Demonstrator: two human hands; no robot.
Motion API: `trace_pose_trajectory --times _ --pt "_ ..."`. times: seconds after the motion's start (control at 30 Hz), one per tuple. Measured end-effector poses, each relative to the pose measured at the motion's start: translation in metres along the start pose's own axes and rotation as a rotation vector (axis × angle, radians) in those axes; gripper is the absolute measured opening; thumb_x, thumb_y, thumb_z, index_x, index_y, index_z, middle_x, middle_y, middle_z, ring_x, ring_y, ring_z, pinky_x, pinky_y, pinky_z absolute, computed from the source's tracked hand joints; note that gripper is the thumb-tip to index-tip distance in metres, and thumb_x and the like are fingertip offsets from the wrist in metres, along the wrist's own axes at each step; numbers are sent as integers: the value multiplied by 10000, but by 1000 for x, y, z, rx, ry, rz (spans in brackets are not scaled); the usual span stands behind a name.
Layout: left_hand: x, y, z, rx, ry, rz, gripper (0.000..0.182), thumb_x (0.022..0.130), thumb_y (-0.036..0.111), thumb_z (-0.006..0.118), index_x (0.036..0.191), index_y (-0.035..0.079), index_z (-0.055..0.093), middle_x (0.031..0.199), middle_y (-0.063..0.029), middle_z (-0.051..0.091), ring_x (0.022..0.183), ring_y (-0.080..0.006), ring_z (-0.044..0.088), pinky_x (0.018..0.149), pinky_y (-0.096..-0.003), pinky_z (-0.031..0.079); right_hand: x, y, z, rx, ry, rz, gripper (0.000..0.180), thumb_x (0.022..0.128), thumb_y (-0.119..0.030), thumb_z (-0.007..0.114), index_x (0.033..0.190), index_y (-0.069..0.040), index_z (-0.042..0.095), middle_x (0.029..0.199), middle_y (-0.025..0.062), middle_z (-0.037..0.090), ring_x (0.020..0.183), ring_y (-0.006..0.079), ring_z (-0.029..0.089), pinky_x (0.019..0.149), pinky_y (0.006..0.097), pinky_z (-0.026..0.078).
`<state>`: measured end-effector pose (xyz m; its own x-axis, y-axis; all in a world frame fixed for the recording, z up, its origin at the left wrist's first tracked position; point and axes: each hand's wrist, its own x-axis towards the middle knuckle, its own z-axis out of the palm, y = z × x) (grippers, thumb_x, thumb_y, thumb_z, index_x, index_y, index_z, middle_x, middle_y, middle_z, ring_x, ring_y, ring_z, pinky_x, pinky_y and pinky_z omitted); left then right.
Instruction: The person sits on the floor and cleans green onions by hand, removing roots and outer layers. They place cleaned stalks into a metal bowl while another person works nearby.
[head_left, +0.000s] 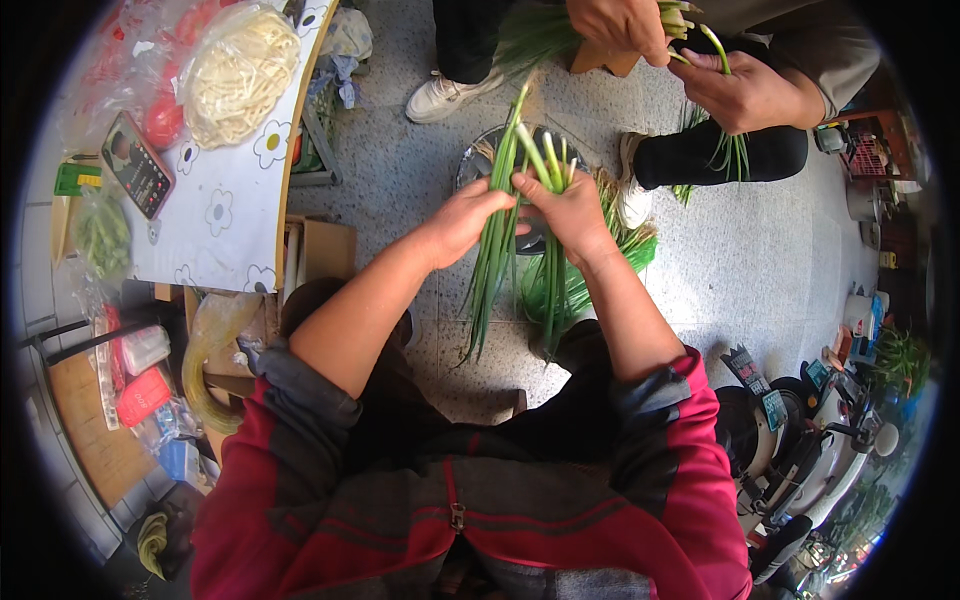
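Observation:
In the head view, green onions (493, 255) hang from my left hand (471, 217), their long green leaves pointing down towards my knees. My right hand (571, 211) is closed around a second bunch of green onions (553, 277), white ends up. The two hands are close together over a dark, lined round bin (466, 161) on the floor. Beside my right forearm lies a larger pile of green onions (585, 281) with roots, partly in green plastic. Part of the bin is hidden by my hands.
Opposite, another person's hands (712, 82) hold green onions near their knees. A table with a flowered cover (217, 247) at left bears a phone (139, 165) and a bag of noodles (240, 75). Cardboard boxes (330, 246) stand below. A motor scooter (825, 457) is at right.

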<state>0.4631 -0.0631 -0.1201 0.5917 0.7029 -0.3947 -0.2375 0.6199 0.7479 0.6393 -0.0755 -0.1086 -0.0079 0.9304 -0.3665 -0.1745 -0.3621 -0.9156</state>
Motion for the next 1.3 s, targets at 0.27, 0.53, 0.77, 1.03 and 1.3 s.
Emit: trace_pose_trajectory --times 0.27,0.53,0.77,1.03,1.3 --pt "4 12 -12 19 241 91 344 1028 205 540 1294 0 615 1113 -67 666 925 -123 612 821 -292 539 0 -12 -15 0 -139 72 216 952 -258 771 1047 -63 767 914 -19 748 679 39 531 580 217 392" --pt "-3 23 -4 88 126 111 225 993 214 704 1132 45 654 879 5 615 694 -35 473 612 -210 382 -5 -14 -13 -36 -236 150 240 952 -273 768 1058 -57 767 927 2 765 665 47 530 579 221 399" --pt "7 8 -18 219 362 178 194 954 265 760 982 91 678 792 29 618 655 -49 483 563 -244 375 -1 -18 -22 -157 -247 183 238 941 -278 781 1010 -50 772 884 13 757 616 47 497 544 220 378" --pt "9 16 -34 279 494 253 110 941 180 764 1004 111 707 842 45 593 726 -78 537 633 -260 459 -5 -23 -32 -215 -209 178 198 941 -242 772 976 -47 771 857 -4 742 610 40 485 531 220 364" --pt "3 23 -21 939 358 495 213 935 139 743 1143 121 781 1071 -51 677 1045 -190 649 886 -351 548 -6 -27 -34 -320 -223 161 230 919 -245 791 1010 -35 772 859 12 742 664 66 570 566 233 427"
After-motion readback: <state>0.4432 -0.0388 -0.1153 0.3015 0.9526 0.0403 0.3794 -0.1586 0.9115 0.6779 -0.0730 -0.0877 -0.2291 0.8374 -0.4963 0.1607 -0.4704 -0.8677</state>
